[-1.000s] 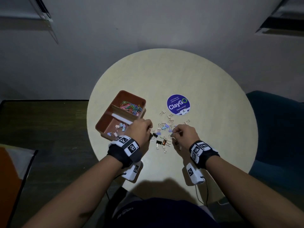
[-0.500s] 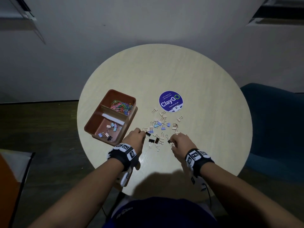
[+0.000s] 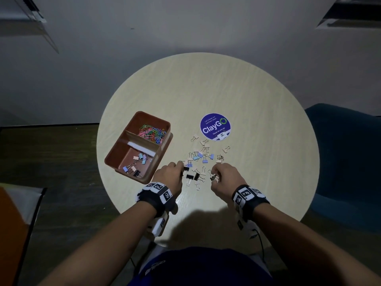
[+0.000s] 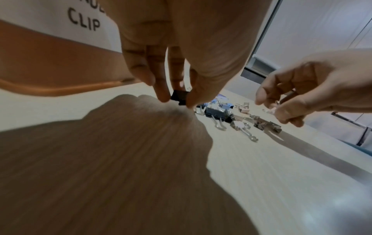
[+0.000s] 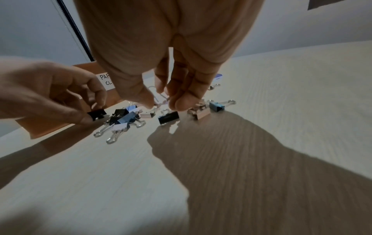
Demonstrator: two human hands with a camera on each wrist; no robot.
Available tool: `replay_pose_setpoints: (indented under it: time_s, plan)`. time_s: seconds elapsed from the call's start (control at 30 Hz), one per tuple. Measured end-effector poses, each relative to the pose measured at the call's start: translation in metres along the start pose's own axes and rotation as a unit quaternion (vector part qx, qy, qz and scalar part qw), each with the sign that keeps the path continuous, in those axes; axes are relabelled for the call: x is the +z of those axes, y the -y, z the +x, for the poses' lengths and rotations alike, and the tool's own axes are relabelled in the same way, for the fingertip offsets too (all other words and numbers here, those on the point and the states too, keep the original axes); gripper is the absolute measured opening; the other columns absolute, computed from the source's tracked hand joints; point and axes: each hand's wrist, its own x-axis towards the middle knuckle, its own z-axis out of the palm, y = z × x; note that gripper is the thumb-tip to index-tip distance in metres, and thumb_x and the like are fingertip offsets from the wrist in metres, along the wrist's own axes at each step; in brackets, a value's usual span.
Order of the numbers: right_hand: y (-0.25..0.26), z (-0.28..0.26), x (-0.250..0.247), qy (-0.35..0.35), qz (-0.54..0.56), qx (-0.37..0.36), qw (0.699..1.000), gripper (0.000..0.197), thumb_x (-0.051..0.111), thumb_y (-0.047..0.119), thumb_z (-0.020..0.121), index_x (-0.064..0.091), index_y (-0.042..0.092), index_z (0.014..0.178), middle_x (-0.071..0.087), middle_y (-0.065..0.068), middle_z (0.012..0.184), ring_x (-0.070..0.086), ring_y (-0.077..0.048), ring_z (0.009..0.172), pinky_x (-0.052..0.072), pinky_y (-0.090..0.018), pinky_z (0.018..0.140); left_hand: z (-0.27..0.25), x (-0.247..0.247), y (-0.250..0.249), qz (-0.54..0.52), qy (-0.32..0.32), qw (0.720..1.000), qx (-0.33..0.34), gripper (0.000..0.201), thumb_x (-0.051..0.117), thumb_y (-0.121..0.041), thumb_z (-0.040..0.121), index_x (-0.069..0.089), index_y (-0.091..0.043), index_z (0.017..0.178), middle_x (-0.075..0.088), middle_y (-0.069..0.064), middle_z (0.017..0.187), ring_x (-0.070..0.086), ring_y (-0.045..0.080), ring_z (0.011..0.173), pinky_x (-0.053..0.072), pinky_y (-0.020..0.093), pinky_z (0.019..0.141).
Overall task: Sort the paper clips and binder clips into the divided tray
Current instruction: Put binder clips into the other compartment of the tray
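At the left of the round surface [image 3: 257, 96] sits the divided tray [image 3: 115, 159], coloured paper clips [image 3: 153, 132] in its far compartment and a few binder clips [image 3: 137, 162] in the near one. Just right of it, the left hand [image 3: 170, 174] pinches a black binder clip [image 4: 179, 97] between thumb and fingertips, low over the wood. Past the loose binder clips [image 3: 203, 155] (scattered between both hands), the right hand [image 3: 225, 176] curls its fingers round the wire handles of a clip [image 5: 159, 97].
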Motion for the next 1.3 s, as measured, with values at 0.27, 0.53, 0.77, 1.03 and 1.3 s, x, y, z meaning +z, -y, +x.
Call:
replay_pose_setpoints:
  time_s: [0.27, 0.53, 0.77, 1.03, 1.3]
  plan:
    - [0.004, 0.011, 0.010, 0.033, -0.057, -0.002, 0.998, 0.029, 0.059, 0.019, 0.088, 0.062, 0.018, 0.117, 0.051, -0.002, 0.118, 0.055, -0.021, 0.105, 0.042, -0.025, 0.077, 0.019, 0.002, -0.002, 0.005, 0.035, 0.999, 0.041, 0.044, 0.059, -0.016, 0.088, 0.052, -0.026, 0.129, 0.051, 0.005, 0.113, 0.057, 0.028, 0.097, 0.054, 0.039, 0.075]
    - [0.002, 0.010, 0.012, 0.032, -0.062, 0.008, 0.998, 0.020, 0.060, 0.019, 0.089, 0.068, 0.019, 0.108, 0.054, -0.004, 0.113, 0.056, -0.022, 0.100, 0.043, -0.025, 0.074, 0.022, 0.003, -0.008, 0.020, 0.073, 0.997, 0.024, 0.062, 0.084, -0.023, 0.067, 0.051, -0.019, 0.119, 0.045, 0.003, 0.110, 0.057, 0.027, 0.090, 0.056, 0.042, 0.074]
    - [-0.001, 0.010, 0.003, 0.027, -0.017, 0.068, 0.997, 0.019, 0.063, 0.010, 0.080, 0.067, 0.019, 0.095, 0.058, -0.005, 0.103, 0.058, -0.022, 0.091, 0.048, -0.026, 0.066, 0.021, 0.003, -0.005, -0.021, 0.043, 0.999, 0.020, 0.031, 0.062, -0.012, 0.082, 0.056, -0.018, 0.111, 0.057, 0.002, 0.109, 0.059, 0.024, 0.090, 0.054, 0.037, 0.078]
    - [0.003, 0.008, -0.001, 0.006, 0.011, 0.063, 0.998, 0.021, 0.061, 0.010, 0.081, 0.069, 0.019, 0.098, 0.058, -0.004, 0.101, 0.058, -0.019, 0.076, 0.047, -0.025, 0.061, 0.015, -0.001, -0.007, -0.013, 0.079, 0.997, 0.010, 0.033, 0.066, -0.017, 0.080, 0.060, -0.020, 0.113, 0.053, 0.002, 0.106, 0.059, 0.025, 0.092, 0.055, 0.039, 0.081]
    - [0.014, 0.003, 0.000, -0.006, 0.026, 0.068, 0.997, 0.018, 0.063, 0.011, 0.079, 0.068, 0.020, 0.094, 0.055, -0.002, 0.104, 0.056, -0.017, 0.081, 0.044, -0.023, 0.061, 0.007, -0.002, -0.006, -0.004, 0.095, 0.995, 0.013, 0.034, 0.070, -0.022, 0.079, 0.060, -0.017, 0.111, 0.052, 0.004, 0.107, 0.058, 0.026, 0.093, 0.053, 0.039, 0.084]
